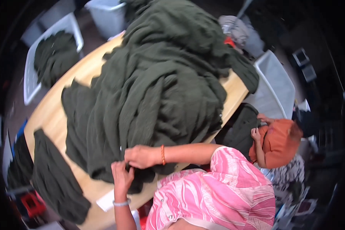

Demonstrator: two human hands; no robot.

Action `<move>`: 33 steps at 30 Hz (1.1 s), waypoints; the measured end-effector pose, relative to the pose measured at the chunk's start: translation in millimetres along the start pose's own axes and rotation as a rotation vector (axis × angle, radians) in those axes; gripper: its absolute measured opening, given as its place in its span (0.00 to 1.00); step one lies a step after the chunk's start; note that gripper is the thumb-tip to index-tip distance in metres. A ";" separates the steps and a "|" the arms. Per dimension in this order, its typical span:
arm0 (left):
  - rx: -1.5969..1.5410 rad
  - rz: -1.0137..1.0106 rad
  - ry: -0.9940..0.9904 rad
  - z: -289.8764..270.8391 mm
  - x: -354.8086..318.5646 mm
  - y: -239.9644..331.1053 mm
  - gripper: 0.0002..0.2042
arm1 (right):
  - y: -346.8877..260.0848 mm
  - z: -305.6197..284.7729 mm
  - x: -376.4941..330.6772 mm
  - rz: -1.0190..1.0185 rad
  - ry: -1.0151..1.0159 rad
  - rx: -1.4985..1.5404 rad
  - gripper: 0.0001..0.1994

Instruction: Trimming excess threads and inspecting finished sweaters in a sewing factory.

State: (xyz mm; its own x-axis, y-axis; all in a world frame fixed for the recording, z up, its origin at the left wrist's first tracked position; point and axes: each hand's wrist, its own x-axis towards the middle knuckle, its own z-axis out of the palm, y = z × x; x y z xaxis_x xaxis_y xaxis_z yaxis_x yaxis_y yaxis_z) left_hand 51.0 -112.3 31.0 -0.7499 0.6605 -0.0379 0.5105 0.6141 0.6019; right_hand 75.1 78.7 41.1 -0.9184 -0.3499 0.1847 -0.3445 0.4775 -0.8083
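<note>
A big heap of dark green knit garments [165, 88] covers most of a pale wooden table [46, 111]. At the near edge of the heap, my two hands are close together over the cloth. My left hand [122, 177], with a pale bangle at its wrist, is closed on the edge of a knit garment. Just beyond it and to the right, my right hand [142, 156] pinches the same dark cloth; an orange bead bracelet circles that wrist. The fingertips of both hands are partly hidden.
A separate dark green knit piece [57, 176] hangs over the table's left side. A white slip [105, 201] lies near the front edge. White bins [80, 34] stand at far left and right [276, 82]. At right, a person in orange [276, 143] handles dark cloth.
</note>
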 end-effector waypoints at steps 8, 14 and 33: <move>-0.907 -0.364 -0.042 -14.6 46.0 -1.4 0.07 | -4.8 -8.8 -13.0 0.078 0.060 -0.003 0.06; -0.159 0.032 0.064 11.5 82.4 0.9 0.07 | -6.4 -2.7 -18.9 0.139 0.075 0.025 0.07; -1.039 -0.379 -0.267 -4.9 74.1 -2.4 0.01 | -21.6 -8.6 -25.6 0.144 0.229 -0.100 0.07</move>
State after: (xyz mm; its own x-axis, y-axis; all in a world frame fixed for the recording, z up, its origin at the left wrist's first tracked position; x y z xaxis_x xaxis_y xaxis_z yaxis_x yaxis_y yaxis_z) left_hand -7.8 -66.9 30.6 -0.6047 0.6556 -0.4523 -0.4192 0.2208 0.8806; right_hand 104.4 84.3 58.6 -0.9755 -0.0872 0.2022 -0.2141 0.5901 -0.7784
